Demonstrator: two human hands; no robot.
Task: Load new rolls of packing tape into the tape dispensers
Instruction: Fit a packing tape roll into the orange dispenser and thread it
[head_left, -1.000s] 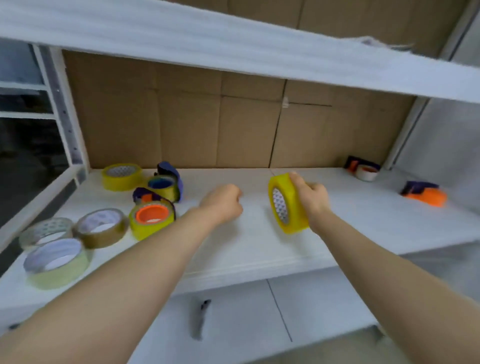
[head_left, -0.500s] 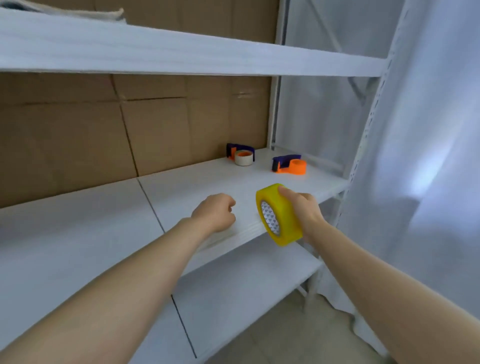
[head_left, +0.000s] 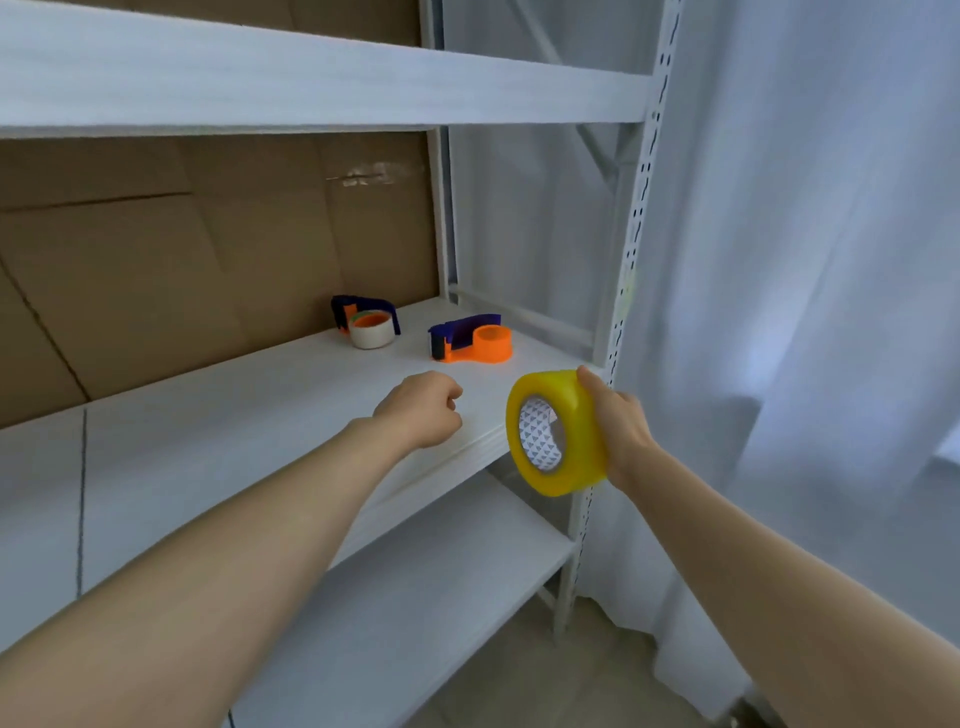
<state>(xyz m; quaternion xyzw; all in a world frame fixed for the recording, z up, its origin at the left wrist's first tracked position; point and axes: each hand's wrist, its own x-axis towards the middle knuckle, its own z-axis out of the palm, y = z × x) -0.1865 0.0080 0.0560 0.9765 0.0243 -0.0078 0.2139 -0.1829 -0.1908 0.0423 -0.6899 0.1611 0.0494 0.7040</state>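
Note:
My right hand (head_left: 621, 431) grips a yellow roll of packing tape (head_left: 558, 434) on edge, just off the front right corner of the white shelf (head_left: 234, 431). My left hand (head_left: 423, 413) is a closed fist holding nothing, hovering over the shelf to the left of the roll. Farther back on the shelf stands an orange and blue tape dispenser (head_left: 472, 340) with a bare orange hub. Behind it to the left, against the cardboard, sits a second blue and orange dispenser (head_left: 366, 325) carrying a whitish roll.
A white upper shelf (head_left: 311, 88) overhangs the work area. The perforated rack post (head_left: 621, 312) stands right behind the held roll. A lower shelf (head_left: 415, 597) sits below, a white curtain (head_left: 805, 312) hangs to the right, and cardboard (head_left: 182, 260) backs the shelf.
My view has swung right, away from the loose rolls on the left, toward the two dispensers. Both hands travelled right with it, and the dispensers now appear closer.

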